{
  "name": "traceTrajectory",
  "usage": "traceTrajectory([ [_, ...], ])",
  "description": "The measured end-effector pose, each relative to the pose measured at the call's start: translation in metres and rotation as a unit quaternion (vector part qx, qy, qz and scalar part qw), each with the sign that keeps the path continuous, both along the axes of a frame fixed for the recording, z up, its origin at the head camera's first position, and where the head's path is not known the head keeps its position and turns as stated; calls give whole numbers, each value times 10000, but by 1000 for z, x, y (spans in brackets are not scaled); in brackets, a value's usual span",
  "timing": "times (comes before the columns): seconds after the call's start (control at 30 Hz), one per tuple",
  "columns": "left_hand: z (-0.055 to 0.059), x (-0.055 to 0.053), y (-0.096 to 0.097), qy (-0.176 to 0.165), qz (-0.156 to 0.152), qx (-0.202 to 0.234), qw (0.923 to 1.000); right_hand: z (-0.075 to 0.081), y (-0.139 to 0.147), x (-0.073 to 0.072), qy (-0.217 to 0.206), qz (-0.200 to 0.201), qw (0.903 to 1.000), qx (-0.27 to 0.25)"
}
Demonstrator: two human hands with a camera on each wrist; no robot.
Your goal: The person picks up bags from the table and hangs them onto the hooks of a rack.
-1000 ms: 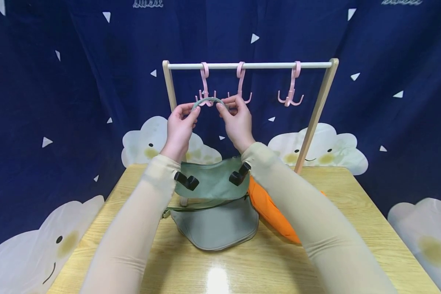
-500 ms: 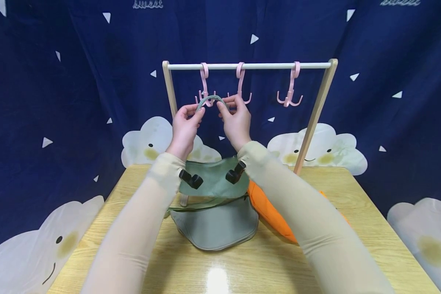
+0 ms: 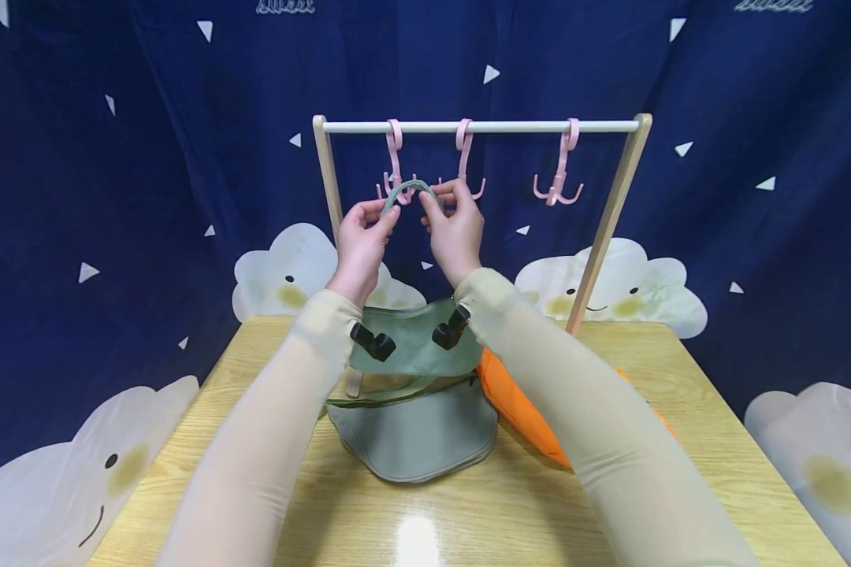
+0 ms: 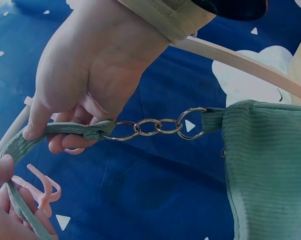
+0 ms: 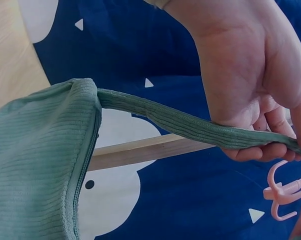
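The left hand (image 3: 360,250) and right hand (image 3: 458,235) pinch a green strap (image 3: 413,184), arching it by the leftmost pink hook (image 3: 395,153); contact is unclear. Its corduroy bag (image 3: 414,342) hangs below, a metal chain (image 4: 148,127) linking strap and bag near the left hand. Lower, a gray bag (image 3: 418,441) and orange item (image 3: 514,398) lie on the surface (image 3: 340,512).

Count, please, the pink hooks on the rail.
3 on the rail: left hook, near the strap; middle hook, partly hidden by the right hand; right hook, nearest the rail's right end. No others are visible.
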State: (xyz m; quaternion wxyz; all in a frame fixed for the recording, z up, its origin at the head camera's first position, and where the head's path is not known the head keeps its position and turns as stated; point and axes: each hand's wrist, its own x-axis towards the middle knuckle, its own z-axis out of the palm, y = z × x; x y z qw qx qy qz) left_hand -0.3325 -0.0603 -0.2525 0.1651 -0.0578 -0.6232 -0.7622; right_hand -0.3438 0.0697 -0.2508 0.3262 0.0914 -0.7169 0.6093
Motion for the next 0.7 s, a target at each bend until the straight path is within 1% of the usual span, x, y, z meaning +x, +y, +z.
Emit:
traceTrajectory([
  [0.37, 3, -5, 2, -17, 29, 91, 10000, 1, -2, -3, 38, -103, 9999, 71],
  [0.53, 1, -7, 3, -51, 95, 160, 9998, 0, -2, -5, -22, -116, 9999, 61],
  [0.7, 0, -9, 4, -57, 95, 172, 9998, 1, -2, -7, -57, -159, 9998, 60],
])
